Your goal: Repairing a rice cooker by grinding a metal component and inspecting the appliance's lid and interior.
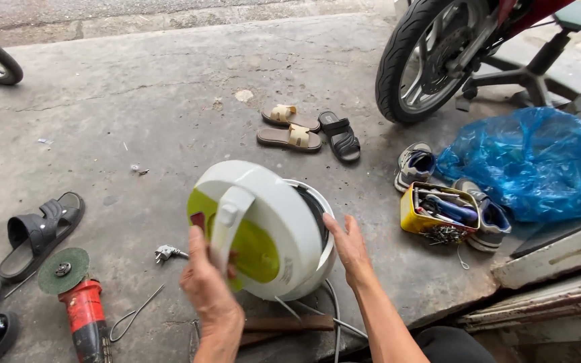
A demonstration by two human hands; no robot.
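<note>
A white round appliance with a lime-green lid panel and a white handle, a rice cooker (270, 222), is tipped on its side above the concrete floor. My left hand (208, 286) grips it at the handle and lid. My right hand (350, 245) presses flat against its right rim with fingers spread. A grey cord (334, 309) runs down from under the cooker, and a plug (167, 253) lies on the floor to the left.
An angle grinder (75, 296) with a green disc lies at the lower left beside black shoes and a sandal (38, 232). A yellow tin of tools (438, 212), sneakers and a blue plastic bag (532, 161) sit at the right. Sandals (290, 128) and a motorbike wheel (432, 57) lie beyond.
</note>
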